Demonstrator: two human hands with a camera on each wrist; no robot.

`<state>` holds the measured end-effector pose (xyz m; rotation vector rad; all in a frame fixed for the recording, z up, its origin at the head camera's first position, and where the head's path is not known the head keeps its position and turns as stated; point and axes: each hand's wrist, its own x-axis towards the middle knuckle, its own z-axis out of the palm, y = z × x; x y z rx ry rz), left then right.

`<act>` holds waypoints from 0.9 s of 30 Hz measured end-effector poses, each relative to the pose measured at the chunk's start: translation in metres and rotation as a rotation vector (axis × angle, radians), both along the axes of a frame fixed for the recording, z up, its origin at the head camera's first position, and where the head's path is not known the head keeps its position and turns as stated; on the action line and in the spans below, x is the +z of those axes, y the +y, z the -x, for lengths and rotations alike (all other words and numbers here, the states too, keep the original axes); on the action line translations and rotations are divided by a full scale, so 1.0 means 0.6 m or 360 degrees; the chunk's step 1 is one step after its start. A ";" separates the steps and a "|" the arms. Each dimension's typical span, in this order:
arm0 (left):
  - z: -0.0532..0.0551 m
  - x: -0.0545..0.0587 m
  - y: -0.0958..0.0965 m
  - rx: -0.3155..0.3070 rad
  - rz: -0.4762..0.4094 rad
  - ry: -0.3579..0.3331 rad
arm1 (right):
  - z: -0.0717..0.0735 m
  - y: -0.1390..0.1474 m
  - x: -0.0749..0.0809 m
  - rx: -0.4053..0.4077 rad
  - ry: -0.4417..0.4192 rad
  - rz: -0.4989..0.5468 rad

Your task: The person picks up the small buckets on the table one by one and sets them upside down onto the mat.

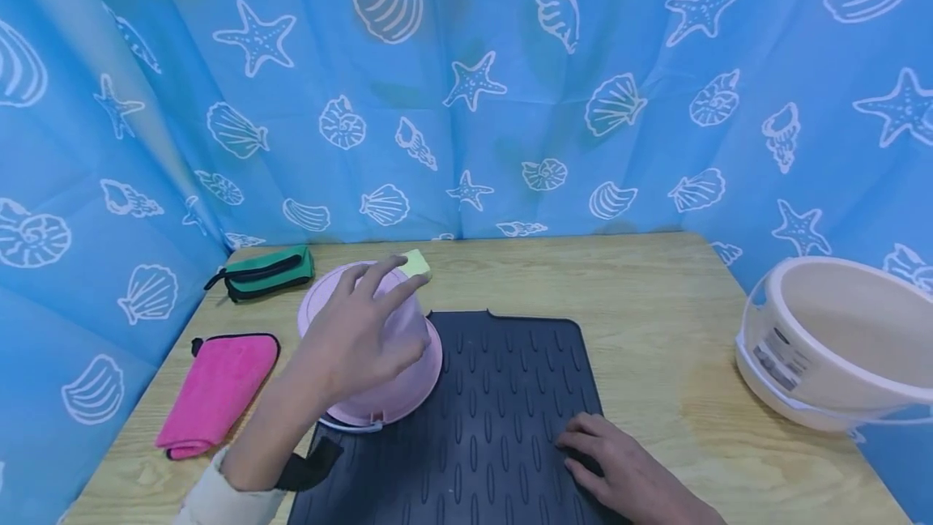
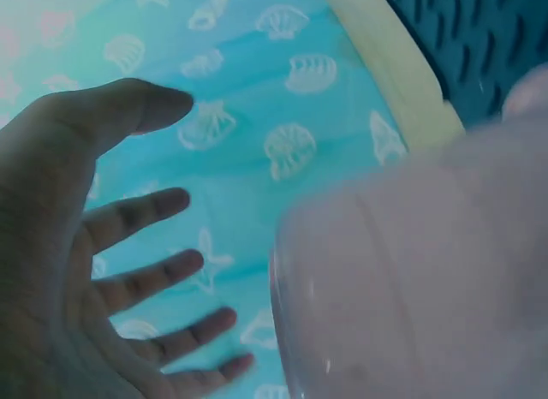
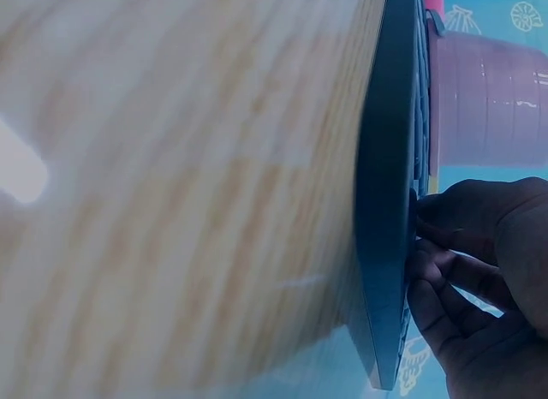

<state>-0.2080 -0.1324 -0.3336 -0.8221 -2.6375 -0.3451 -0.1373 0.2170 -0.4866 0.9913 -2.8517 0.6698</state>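
A pink bucket (image 1: 389,402) stands upside down on the left part of a black ribbed mat (image 1: 496,395), its handle lying at the rim. Over it hovers my left hand (image 1: 357,339), fingers spread and thumb apart. The left wrist view shows this hand (image 2: 111,253) with nothing in its grasp, a gap separating the fingertips from the bucket (image 2: 411,279). My right hand (image 1: 619,468) rests at the mat's right side with loosely bent fingers. In the right wrist view its fingertips (image 3: 421,266) touch the mat's surface and hold nothing.
A cream bucket (image 1: 824,339) stands at the table's right edge. On the left lie a folded pink cloth (image 1: 219,391) and a green zip pouch (image 1: 270,272). Behind the pink bucket shows a small yellow block (image 1: 416,263). A blue seashell-print curtain (image 1: 466,144) hangs around the table.
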 end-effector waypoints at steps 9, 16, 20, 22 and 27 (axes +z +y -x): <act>-0.062 -0.058 0.051 -0.0193 -0.0303 -0.0240 | 0.000 0.005 -0.001 0.0022 -0.0007 0.0034; -0.084 -0.130 0.068 -0.0161 -0.0349 -0.0497 | 0.001 0.005 -0.004 0.0076 0.0065 0.0062; -0.093 -0.164 0.074 -0.0165 -0.0365 -0.0594 | 0.000 0.006 -0.003 0.0047 0.0030 0.0036; -0.098 -0.181 0.075 -0.0164 -0.0367 -0.0637 | 0.000 0.006 -0.002 0.0042 0.0030 0.0027; -0.111 -0.212 0.077 -0.0130 -0.0345 -0.0791 | 0.002 0.003 0.000 0.0060 0.0076 0.0036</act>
